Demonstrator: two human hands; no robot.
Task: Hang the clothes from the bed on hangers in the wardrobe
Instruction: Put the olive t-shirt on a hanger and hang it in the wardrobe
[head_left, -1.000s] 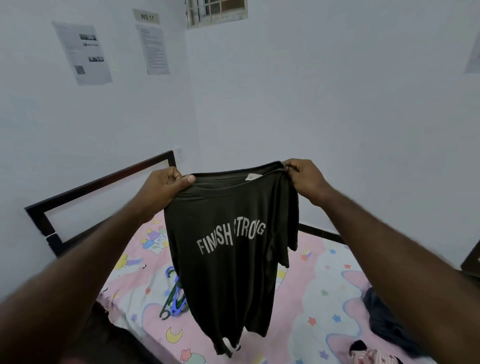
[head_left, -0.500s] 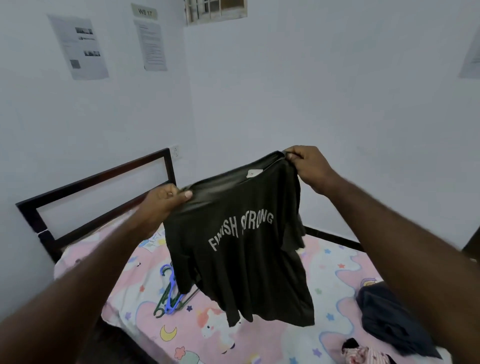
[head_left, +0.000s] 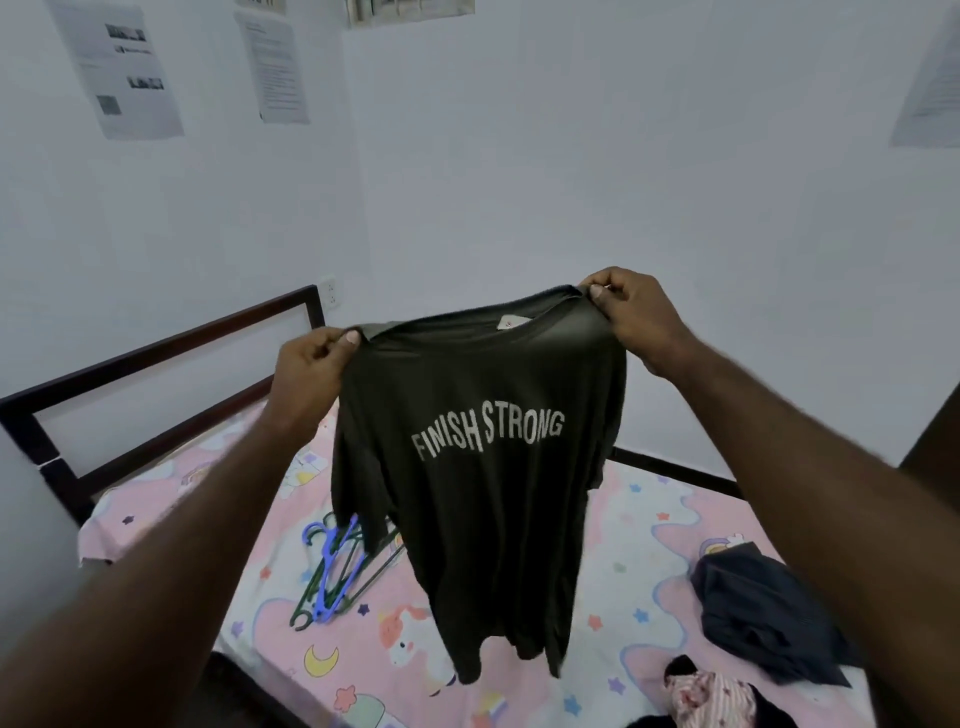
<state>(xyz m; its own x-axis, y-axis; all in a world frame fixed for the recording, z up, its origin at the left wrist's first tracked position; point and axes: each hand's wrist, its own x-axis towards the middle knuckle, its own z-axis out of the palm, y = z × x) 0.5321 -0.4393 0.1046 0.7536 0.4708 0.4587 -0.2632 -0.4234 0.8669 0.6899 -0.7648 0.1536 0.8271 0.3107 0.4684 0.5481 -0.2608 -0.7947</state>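
Two pinch grips, left hand (head_left: 311, 364) and right hand (head_left: 631, 317), on the dark T-shirt (head_left: 483, 493) shoulders; I'd hold it spread, then free one hand for the hangers (head_left: 330, 577) on the bed (head_left: 639, 525).

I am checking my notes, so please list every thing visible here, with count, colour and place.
T-shirt: one, dark olive with pale lettering, held up above the bed.
Hangers: several, blue and green, on the sheet, partly behind the T-shirt.
Dark garment: one, navy, on the sheet at right.
Striped garment: one, pink, bottom edge.
Bed sheet: one, pink patterned, covering the bed.
Bed frame: one, dark, by the left wall.
Paper sheets: three, white, on the walls.
Left hand: one, grips a T-shirt shoulder.
Right hand: one, pinches the other shoulder.
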